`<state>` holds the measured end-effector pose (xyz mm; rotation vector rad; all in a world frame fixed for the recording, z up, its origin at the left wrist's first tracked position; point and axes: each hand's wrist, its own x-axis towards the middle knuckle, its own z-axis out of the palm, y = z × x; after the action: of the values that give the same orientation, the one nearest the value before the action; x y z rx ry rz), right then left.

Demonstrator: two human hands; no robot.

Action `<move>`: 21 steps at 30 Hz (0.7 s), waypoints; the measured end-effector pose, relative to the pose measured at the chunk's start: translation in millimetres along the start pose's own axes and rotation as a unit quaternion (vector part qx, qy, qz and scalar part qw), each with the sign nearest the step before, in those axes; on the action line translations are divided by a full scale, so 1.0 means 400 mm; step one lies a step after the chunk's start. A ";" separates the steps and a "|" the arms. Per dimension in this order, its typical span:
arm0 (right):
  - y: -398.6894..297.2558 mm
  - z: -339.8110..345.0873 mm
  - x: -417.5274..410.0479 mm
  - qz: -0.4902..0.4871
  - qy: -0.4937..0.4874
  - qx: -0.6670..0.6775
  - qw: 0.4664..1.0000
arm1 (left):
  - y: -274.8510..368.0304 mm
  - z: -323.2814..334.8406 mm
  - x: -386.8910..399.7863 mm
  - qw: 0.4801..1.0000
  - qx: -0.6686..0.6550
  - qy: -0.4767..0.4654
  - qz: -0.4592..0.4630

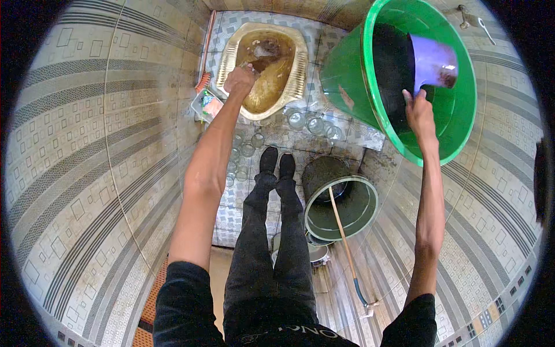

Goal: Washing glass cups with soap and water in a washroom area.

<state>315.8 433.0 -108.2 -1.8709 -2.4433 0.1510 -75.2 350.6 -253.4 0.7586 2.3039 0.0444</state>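
My left hand (pixel 241 80) is over the left part of a stained squat toilet (pixel 301 65), its fingers closed around a small item that I cannot make out. Brownish water and a dark patch show in the bowl. At the right, my right hand (pixel 419 108) grips the handle of a purple plastic dipper (pixel 433 60), which is tilted on its side over the mouth of a large green plastic tub (pixel 370 65). Dark stains mark the dipper's end. Several glass jars (pixel 315 125) stand on the tiles below the toilet, with more glassware (pixel 247 149) left of my feet.
A grey-green bucket (pixel 310 212) with a hose (pixel 340 221) running into it stands right of my legs, near metal pots (pixel 318 253). A brush with orange bristles (pixel 203 81) and a plastic container (pixel 208 105) lie by the left wall. A tap (pixel 464 18) is at upper right.
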 end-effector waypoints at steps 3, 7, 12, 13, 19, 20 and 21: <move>0.175 0.171 0.033 -0.042 -0.078 -0.083 0.993 | 0.009 -0.009 -0.010 1.000 0.013 0.012 0.004; 0.260 0.349 0.079 0.105 -0.394 0.022 0.913 | 0.023 -0.015 -0.018 0.999 0.020 0.031 0.016; 0.191 0.371 0.100 0.330 -0.443 0.345 0.759 | 0.032 -0.024 -0.048 0.994 0.065 0.062 0.059; 0.186 0.337 0.092 0.329 -0.430 0.420 0.728 | 0.030 -0.027 -0.055 0.994 0.065 0.056 0.070; 0.149 0.131 0.015 0.261 -0.359 0.640 0.627 | 0.000 -0.025 -0.063 0.986 0.050 0.123 0.103; 0.142 0.102 0.001 0.256 -0.333 0.646 0.638 | -0.008 -0.024 -0.057 0.985 0.036 0.127 0.110; 0.132 0.076 -0.007 0.246 -0.334 0.649 0.638 | -0.017 -0.023 -0.049 0.984 0.029 0.136 0.112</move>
<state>364.0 442.7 -144.5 -1.5809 -0.9705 2.1876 -73.1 336.1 -235.9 1.0987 2.4713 0.1948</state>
